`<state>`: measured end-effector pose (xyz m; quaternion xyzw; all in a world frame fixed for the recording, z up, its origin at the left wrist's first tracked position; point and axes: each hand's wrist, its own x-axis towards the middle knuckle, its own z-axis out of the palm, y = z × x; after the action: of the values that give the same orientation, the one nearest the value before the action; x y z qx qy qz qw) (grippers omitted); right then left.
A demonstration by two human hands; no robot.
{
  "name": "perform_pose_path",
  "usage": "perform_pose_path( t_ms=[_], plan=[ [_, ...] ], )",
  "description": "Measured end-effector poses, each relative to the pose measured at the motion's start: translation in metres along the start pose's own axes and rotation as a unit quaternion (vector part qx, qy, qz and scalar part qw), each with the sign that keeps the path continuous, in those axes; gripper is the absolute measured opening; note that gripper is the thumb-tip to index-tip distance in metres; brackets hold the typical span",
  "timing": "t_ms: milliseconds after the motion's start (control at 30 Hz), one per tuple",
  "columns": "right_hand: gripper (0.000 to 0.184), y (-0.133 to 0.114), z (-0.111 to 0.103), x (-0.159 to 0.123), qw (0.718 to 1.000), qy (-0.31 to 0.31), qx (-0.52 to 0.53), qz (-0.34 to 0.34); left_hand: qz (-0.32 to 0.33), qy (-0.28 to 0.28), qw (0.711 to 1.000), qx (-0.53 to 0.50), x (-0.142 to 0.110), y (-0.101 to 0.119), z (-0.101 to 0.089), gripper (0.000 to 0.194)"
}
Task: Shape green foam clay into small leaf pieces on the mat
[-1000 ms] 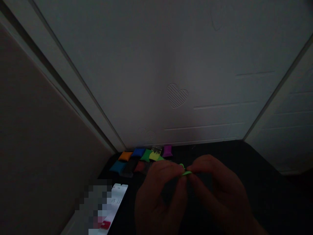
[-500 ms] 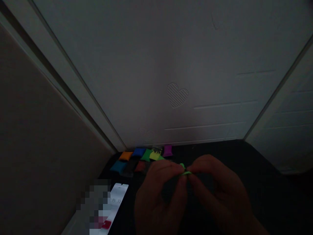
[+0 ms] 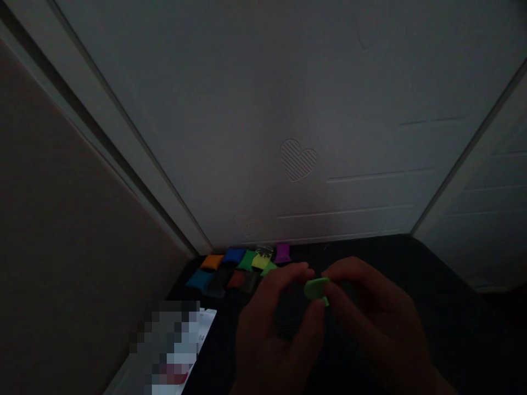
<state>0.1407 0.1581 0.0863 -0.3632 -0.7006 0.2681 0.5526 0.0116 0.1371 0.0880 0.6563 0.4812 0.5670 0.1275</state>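
Observation:
A flat, rounded light-green piece of what looks like modelling clay (image 3: 315, 289) is held up over the dark table. My right hand (image 3: 376, 315) pinches its right edge between thumb and forefinger. Below the piece, the thumb of my left hand (image 3: 272, 323) touches or nearly touches its lower edge. The left forefinger is lifted apart above it, leaving a gap. A small green bit juts out under the right thumb. In the dim light, the far side of the clay is hidden.
Several small coloured packets lie at the back left, among them an orange packet (image 3: 212, 262), a blue packet (image 3: 234, 255) and a purple packet (image 3: 282, 253). A lit phone (image 3: 206, 323), partly blurred, is at the front left. A white panel (image 3: 263, 137) rises behind the dark table (image 3: 428, 291).
The green piece has turned from edge-on to show its flat face. My left fingers have spread apart from their pinch; my right hand still grips the piece.

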Motion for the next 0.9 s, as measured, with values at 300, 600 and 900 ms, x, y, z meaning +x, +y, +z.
perform_pose_path(
  t_ms=[300,600,900],
  plan=[
    [0.022,-0.003,-0.003,0.002,0.988,0.015,-0.084,-0.129,0.182,0.019,0.977,0.114,0.005,-0.009,-0.009,0.031],
    [0.028,-0.004,-0.008,0.003,0.972,-0.014,-0.065,-0.224,0.185,0.029,0.98,0.075,0.001,-0.012,-0.016,0.034],
    [0.021,-0.009,-0.007,-0.001,0.941,0.082,-0.186,-0.272,0.286,0.039,0.94,0.184,0.006,0.002,-0.027,0.022]
  ],
)
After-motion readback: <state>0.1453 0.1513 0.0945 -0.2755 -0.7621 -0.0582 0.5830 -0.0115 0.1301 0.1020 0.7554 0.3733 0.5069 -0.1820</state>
